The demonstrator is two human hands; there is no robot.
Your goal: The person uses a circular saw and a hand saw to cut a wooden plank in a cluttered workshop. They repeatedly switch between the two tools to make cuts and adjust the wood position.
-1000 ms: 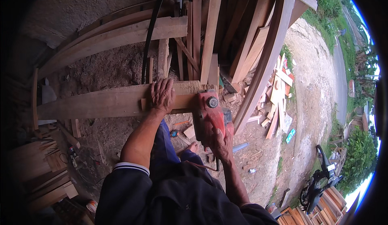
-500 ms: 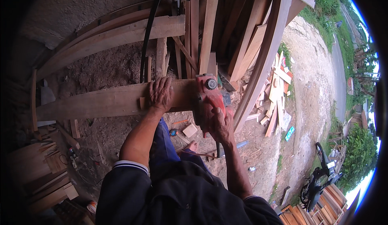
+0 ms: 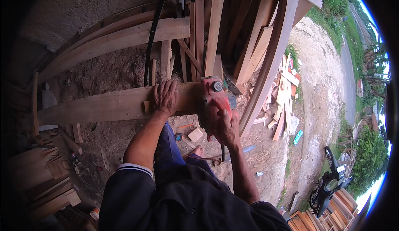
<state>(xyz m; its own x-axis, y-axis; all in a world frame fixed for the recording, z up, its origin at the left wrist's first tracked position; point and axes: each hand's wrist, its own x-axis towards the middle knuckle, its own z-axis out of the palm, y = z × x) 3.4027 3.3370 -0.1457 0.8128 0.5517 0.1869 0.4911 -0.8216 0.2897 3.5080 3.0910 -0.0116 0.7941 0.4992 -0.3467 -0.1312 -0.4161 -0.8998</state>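
Note:
A wide wooden board lies crosswise in front of me. My left hand rests flat on its top, fingers stretched out and pointing away from me. At the board's right end sits a red electric hand planer, with a round dark knob on its front. My right hand wraps round the planer's rear handle, thumb on top. The planer's underside is hidden, so I cannot tell how it meets the wood. A small wood block shows beside my left wrist.
Another thick beam runs beyond the board, crossed by a black hose or cable. Long planks lean at the far side. Offcuts lie heaped at right. A tape measure and a handsaw are on the ground; a motorcycle stands lower right.

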